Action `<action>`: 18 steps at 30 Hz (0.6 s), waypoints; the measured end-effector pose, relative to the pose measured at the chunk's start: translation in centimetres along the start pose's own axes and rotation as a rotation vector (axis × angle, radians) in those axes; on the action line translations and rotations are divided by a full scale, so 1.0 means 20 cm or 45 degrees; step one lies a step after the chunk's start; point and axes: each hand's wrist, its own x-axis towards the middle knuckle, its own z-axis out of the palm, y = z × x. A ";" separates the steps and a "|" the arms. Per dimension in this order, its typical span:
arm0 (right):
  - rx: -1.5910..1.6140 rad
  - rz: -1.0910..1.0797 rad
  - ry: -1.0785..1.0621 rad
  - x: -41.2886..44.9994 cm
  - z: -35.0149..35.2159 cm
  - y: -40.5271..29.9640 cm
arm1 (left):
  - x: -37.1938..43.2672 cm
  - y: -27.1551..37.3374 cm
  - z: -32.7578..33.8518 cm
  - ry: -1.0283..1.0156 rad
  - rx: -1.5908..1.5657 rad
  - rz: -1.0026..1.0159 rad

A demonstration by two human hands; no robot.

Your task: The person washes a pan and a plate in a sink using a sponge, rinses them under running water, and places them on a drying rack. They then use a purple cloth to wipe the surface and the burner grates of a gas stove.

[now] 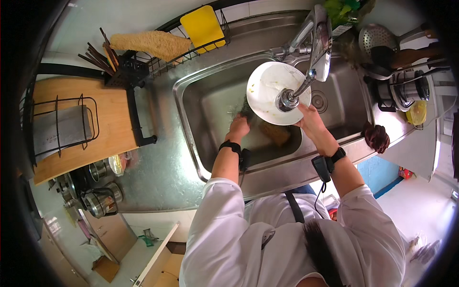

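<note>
A white plate [263, 80] with small yellow food bits on it is tilted under the chrome faucet's spray head [288, 100]. My right hand [312, 120] grips its lower right rim. My left hand [239, 126] is low in the left basin of the stainless steel sink [211, 97], left of the plate. Its fingers are curled beside a dark, blurred thing [246, 107], and whether they hold it is unclear. A brown loofah-like scrubber [275, 133] lies in the basin, partly covered by the plate.
The faucet [315, 39] arches over the divider. Behind the sink, a wire rack [168, 68] holds a loofah [154, 41] and a yellow board [203, 28]. Chopsticks stand in a black holder [129, 70]. Ladles [380, 43] and a dark cloth [375, 137] are on the right.
</note>
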 end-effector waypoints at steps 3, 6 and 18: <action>-0.025 -0.010 0.008 -0.01 0.00 0.00 | -0.11 -0.01 -0.02 -0.213 -0.052 -0.046; -0.011 -0.016 -0.015 -0.02 0.04 0.02 | -0.25 -0.10 -0.01 -0.291 0.126 0.008; -0.093 -0.040 0.060 -0.05 0.00 0.04 | 0.01 0.11 -0.08 0.234 0.376 0.047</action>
